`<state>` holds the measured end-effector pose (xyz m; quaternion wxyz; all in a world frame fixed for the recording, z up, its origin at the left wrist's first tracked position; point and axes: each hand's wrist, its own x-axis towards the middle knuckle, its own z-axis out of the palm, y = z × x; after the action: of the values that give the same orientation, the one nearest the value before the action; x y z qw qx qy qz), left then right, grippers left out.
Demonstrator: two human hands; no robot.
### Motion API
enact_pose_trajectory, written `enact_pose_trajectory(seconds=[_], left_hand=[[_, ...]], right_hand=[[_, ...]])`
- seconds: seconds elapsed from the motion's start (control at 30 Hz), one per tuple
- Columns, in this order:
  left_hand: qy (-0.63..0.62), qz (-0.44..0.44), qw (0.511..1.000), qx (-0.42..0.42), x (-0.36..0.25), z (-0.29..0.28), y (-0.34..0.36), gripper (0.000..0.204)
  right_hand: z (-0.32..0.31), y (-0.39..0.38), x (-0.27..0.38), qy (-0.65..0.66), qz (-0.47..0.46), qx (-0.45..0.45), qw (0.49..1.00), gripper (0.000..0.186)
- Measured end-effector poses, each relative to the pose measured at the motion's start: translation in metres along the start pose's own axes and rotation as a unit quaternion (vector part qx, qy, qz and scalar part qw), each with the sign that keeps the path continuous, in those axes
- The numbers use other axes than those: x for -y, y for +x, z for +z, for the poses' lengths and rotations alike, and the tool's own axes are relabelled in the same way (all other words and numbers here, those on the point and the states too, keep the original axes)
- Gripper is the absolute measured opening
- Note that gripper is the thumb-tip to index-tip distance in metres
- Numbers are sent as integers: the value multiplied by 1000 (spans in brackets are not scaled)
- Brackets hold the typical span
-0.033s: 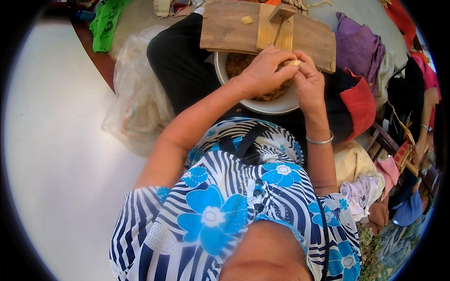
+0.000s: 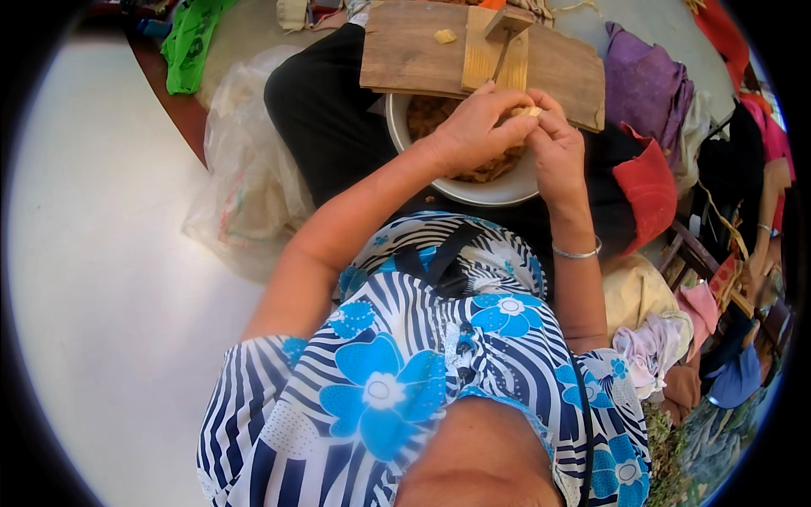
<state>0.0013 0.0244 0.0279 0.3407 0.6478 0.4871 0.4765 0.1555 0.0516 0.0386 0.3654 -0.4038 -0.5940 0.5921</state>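
Both hands are up over the white bowl (image 2: 498, 193), and they meet right at its far rim. The left hand (image 2: 477, 127) curls in from the left, its fingers bent and closed around a small pale piece (image 2: 530, 111), which peeks out just between the two sets of fingertips. The right hand (image 2: 556, 148) comes up from below, a thin silver bangle (image 2: 576, 252) on its wrist, and its fingers pinch that same piece from the other side. So the two hands press together on it, knuckles touching, just above the bowl's far edge.

The bowl sits in the person's lap on dark cloth, and it holds a heap of brownish peelings or pieces; exactly what they are is hard to tell. Laid across the bowl's far side is a wooden board (image 2: 414, 55) with a lighter wooden block (image 2: 492, 52) standing on it, just beyond the fingertips. One small pale chunk (image 2: 444, 36) lies apart on the board, off to the left.

To the left, a crumpled clear plastic bag (image 2: 245, 177) rests on the pale floor. To the right lie a red cloth (image 2: 646, 190) and a purple cloth (image 2: 642, 80), near the board's end.
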Motion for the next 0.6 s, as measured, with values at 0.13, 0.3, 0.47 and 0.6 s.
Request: enact_pose_trajectory(seconds=[0.13,0.3,0.47,0.6], left_hand=[[-152,-109,982,-5,0,4,-6,29],[114,-126,985,13,-27,-6,-12,25],[-19,-173,985,-16,-18,-2,-19,25],[-351,-372,859,5,-26,-2,-28,29]], right_hand=[[8,3,8,-10,-3,5,1000,16],[8,-3,20,-328,-184,-18,926,11],[16,-17,29,-313,-212,-41,925,9],[18,-20,22,-48,-81,-97,991,10]])
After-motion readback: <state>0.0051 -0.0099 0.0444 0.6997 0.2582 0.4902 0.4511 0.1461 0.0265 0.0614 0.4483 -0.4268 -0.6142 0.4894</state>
